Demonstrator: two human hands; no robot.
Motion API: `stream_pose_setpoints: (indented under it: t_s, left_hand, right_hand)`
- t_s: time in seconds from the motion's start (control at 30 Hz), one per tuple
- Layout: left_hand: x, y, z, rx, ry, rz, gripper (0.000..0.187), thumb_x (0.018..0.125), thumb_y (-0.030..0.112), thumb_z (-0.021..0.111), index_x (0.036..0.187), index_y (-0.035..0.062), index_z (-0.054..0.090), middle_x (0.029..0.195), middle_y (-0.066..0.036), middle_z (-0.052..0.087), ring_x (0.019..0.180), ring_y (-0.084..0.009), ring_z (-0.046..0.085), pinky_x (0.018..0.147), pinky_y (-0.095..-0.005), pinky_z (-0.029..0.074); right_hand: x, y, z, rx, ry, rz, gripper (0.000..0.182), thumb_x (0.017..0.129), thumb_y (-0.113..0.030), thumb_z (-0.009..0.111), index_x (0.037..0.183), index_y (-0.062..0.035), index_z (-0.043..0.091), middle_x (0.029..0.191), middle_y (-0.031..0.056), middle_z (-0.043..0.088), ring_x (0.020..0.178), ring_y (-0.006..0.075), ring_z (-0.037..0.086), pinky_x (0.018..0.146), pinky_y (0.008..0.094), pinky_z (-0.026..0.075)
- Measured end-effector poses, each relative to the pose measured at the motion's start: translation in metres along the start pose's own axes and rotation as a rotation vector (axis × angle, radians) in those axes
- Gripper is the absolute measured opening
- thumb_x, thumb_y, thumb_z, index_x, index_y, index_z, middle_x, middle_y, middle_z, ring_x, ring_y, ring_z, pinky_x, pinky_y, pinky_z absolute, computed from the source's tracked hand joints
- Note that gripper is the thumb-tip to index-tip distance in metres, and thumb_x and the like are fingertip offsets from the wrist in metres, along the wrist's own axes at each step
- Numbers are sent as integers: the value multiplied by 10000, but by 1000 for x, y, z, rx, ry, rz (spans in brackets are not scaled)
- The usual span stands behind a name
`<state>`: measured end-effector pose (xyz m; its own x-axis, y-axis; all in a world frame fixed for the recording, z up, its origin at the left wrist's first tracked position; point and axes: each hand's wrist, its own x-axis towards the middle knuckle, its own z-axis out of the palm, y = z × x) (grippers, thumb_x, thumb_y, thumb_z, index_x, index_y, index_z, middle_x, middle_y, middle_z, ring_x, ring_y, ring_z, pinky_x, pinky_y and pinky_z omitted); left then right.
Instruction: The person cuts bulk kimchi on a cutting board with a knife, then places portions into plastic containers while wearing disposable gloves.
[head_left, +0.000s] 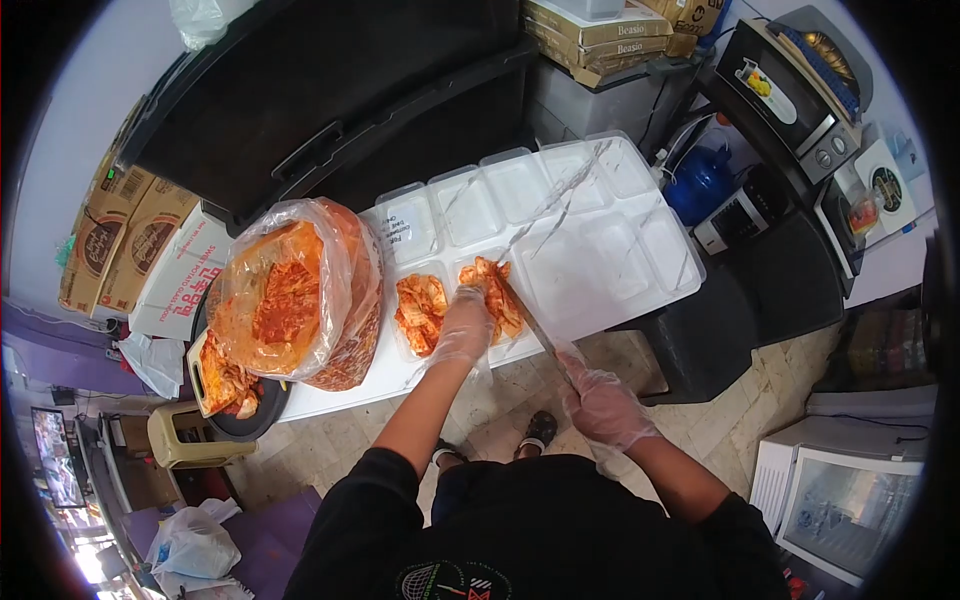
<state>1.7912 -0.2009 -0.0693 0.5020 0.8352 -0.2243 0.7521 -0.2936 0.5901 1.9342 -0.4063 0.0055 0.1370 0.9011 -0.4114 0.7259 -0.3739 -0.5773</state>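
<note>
My left hand, in a clear plastic glove, presses its fingers against red kimchi in a clear container at the table's near side. My right hand, gloved too, is closed around a knife whose long blade points up and left, its tip at that kimchi. To the left is a second container of kimchi. A big clear plastic bag full of kimchi stands open further left. More kimchi lies on a board on a black round tray at the far left.
Several clear plastic containers stand in rows across the white table; one carries handwriting. A black chair is at the table's right end. A cream stool stands lower left. Cardboard boxes and a blue water jug are behind.
</note>
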Motion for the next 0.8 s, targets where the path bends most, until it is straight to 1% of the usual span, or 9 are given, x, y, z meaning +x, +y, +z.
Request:
stream_pose_setpoints:
  t_s: [0.2,0.27,0.37,0.47,0.5,0.57,0.63,0.7,0.8]
  left_hand:
    - [15,-2,6,-50,-37,-133,472,822,101,609,1265,-42,533,1205,-301,589,1112,-413,606,958,-424,483]
    - [33,-11,5,188,-294,-122,614,827,150,649,1363,-68,442,1274,-285,561,1160,-377,587,1008,-377,459]
    - [40,-11,6,355,-384,-53,682,802,202,686,1369,-81,432,1293,-277,556,1175,-358,583,1005,-362,461]
    - [15,-9,-7,-89,-180,-154,613,808,188,662,1323,-92,482,1280,-278,562,1166,-363,586,1000,-370,467]
    - [13,-19,-1,-86,-183,-152,613,808,188,662,1323,-92,482,1280,-278,562,1166,-363,586,1000,-370,467]
    - [14,-43,18,-47,132,33,518,797,234,668,1196,-86,582,1203,-275,594,1101,-358,607,965,-371,480]
    - [9,-28,8,-42,140,29,508,803,249,658,1192,-71,593,1203,-274,596,1099,-362,608,959,-382,484]
    - [11,-17,1,-35,150,26,499,809,264,648,1188,-57,604,1203,-273,598,1098,-365,609,953,-394,488]
    - [20,-9,-5,138,21,-43,463,835,213,637,1263,42,604,1260,-221,595,1106,-375,612,960,-410,490]
  right_hand:
    - [18,0,6,-48,-34,9,555,950,-224,462,1472,-60,373,1054,264,648,1005,424,613,920,497,452]
    - [21,4,7,-31,-29,0,555,949,-226,465,1473,-66,373,1055,270,645,1006,426,611,922,496,451]
    - [15,6,3,-5,-6,-22,556,951,-234,470,1474,-72,373,1051,281,640,1009,433,607,924,496,451]
    - [-3,-8,-18,27,-18,11,557,954,-252,485,1472,-86,366,1092,293,626,1048,456,586,943,506,444]
    - [-8,-11,-23,51,-55,59,557,957,-263,499,1471,-99,359,1138,299,615,1086,475,567,962,514,436]
    - [-16,-8,-21,59,-58,64,557,955,-264,499,1468,-96,363,1159,303,606,1096,473,565,962,514,437]
    - [-22,-4,-17,60,-59,60,556,954,-265,500,1465,-92,367,1180,307,598,1106,471,563,962,514,438]
    - [-24,0,-8,31,-16,-21,564,945,-248,506,1465,-72,379,1078,287,637,1027,459,591,931,508,448]
    - [-19,8,8,41,5,-43,564,945,-259,513,1460,-71,382,1079,282,638,1026,456,593,922,507,453]
